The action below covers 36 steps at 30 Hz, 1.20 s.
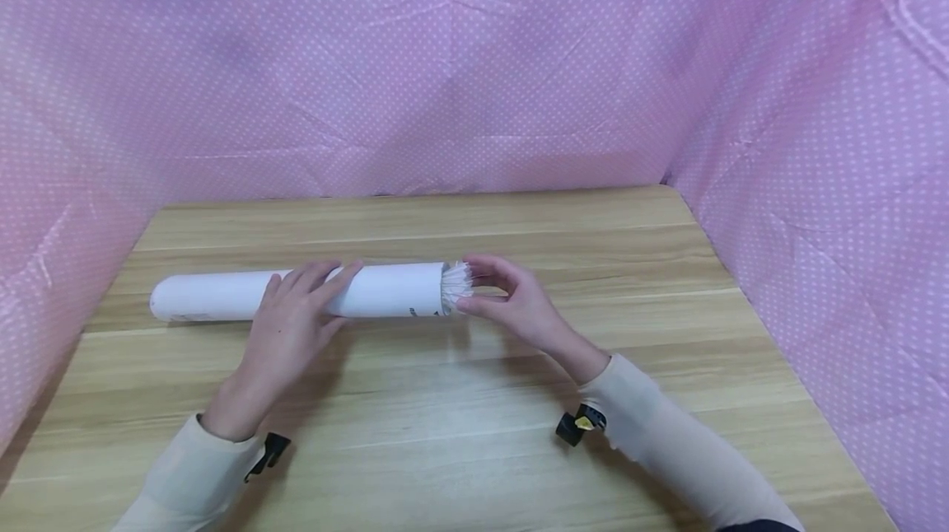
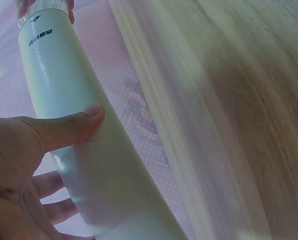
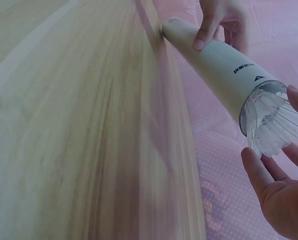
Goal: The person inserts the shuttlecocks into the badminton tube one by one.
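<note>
A long white shuttlecock tube (image 1: 393, 291) lies crosswise on the table, its open end toward the right. My left hand (image 1: 285, 326) grips the tube near its middle. In the left wrist view, the thumb lies across the tube (image 2: 113, 185), with fingers on its other side. White feathers of a shuttlecock (image 3: 273, 122) stick out of the open end. Around these feathers my right hand (image 1: 522, 305) has its thumb and fingers curled, pinching the skirt's rim. The shuttlecock's base is hidden inside the tube.
The wood-grain table (image 1: 445, 425) reaches back to a pink dotted cloth (image 1: 460, 87), which hangs behind it and along both sides. Black camera mounts (image 1: 574, 425) sit on both wrists, over light sleeves (image 1: 675, 433).
</note>
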### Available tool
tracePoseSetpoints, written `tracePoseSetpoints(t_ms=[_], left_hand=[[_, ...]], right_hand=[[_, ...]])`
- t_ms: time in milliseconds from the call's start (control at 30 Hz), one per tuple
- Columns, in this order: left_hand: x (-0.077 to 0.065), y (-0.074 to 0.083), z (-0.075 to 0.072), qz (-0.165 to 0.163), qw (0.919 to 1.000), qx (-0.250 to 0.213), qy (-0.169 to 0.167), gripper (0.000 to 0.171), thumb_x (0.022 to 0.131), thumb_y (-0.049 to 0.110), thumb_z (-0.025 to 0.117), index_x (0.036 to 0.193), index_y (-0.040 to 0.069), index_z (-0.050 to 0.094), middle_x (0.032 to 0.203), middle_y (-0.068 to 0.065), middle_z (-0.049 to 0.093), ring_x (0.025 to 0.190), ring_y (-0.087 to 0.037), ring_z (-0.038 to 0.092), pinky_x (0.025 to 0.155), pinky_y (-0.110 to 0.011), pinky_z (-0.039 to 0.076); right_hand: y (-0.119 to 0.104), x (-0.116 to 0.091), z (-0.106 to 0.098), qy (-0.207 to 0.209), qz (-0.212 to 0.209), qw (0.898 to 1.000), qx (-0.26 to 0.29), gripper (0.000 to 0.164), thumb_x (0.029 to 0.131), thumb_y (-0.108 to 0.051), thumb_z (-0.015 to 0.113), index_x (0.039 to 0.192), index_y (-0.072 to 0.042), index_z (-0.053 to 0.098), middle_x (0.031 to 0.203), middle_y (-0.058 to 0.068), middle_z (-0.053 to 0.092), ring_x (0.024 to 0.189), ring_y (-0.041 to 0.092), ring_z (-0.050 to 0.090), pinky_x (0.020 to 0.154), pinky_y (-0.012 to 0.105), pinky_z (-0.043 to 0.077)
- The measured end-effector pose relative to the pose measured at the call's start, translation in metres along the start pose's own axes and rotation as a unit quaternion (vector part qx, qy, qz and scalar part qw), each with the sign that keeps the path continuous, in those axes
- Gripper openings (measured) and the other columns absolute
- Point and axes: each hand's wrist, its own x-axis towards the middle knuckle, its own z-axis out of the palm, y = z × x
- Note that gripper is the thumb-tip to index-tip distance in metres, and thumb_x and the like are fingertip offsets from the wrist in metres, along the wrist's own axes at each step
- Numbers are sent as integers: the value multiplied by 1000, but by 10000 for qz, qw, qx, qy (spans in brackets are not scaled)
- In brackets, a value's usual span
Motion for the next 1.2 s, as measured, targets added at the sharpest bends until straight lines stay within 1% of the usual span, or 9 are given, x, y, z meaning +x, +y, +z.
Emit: tracePoseSetpoints(t_ms=[200,433,600,767,867,1033,1200], left_hand=[[0,0,0,0,10000,-40,6,87,67,-1,91,144,20,56,134,-18,57,125,-44,50,99,-78,30],[1,2,0,5,10000,-73,25,85,68,1,91,144,19,56,135,-18,57,124,-45,51,99,-78,30],[1,2,0,6,10000,-44,48,85,67,2,91,143,19,57,135,-18,57,124,-45,51,99,-78,30],[1,2,0,12,10000,-42,57,86,67,2,92,144,19,57,135,-18,57,124,-45,50,99,-78,30],[1,2,0,28,10000,-36,62,86,67,3,92,144,20,56,135,-18,57,125,-44,50,99,-78,30],[1,1,-1,57,10000,-17,64,87,67,3,92,145,21,56,134,-18,58,124,-43,51,99,-78,31],[0,1,0,49,10000,-13,33,86,68,3,91,144,19,56,134,-18,57,124,-44,51,98,-78,31]], right_hand=[[3,1,5,-17,12,9999,148,59,83,4,79,138,2,55,128,18,61,118,37,59,93,36,54],[2,4,12,-1,35,9999,133,61,83,2,80,139,-3,57,129,16,62,118,33,61,94,35,54],[2,5,15,11,59,9999,89,62,83,0,80,140,-7,57,129,15,61,118,34,61,93,34,54],[0,4,12,-16,116,9999,32,60,85,-3,80,140,-9,57,131,14,61,121,35,59,94,34,54],[-1,2,9,3,154,9999,-73,56,87,-8,79,140,-11,59,132,10,62,121,32,60,93,35,55],[-1,2,7,44,134,9999,-27,53,88,-8,78,138,-8,60,131,10,63,120,27,61,93,36,54],[-2,2,9,63,165,9998,-3,53,88,-3,76,138,-4,59,131,14,63,121,31,60,94,35,54]])
